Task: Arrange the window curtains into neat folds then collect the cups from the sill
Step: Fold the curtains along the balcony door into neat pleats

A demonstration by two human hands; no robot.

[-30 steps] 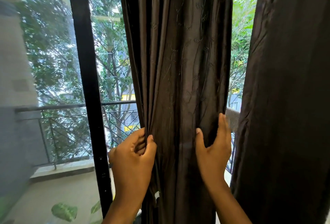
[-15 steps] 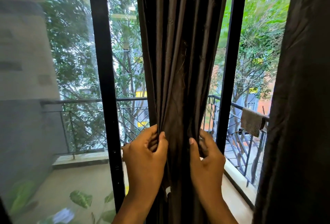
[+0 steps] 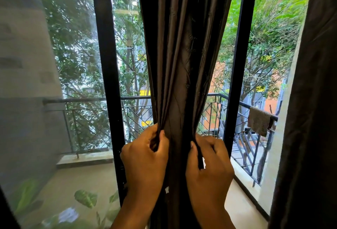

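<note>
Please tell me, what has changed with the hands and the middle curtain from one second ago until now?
The right hand has moved left toward the left hand, gathering the middle curtain into a narrower bundle. Its fingers, spread flat on the cloth a second ago, now curl round the right edge. This has uncovered a second window frame bar. The left hand still pinches the left edge, and the right-side curtain hangs as before.

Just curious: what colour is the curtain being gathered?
Dark brown curtain, slightly shiny; seen in the head view.

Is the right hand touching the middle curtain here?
Touching: the head view shows the right hand with thumb and fingers pinching the middle curtain's gathered right edge.
</note>
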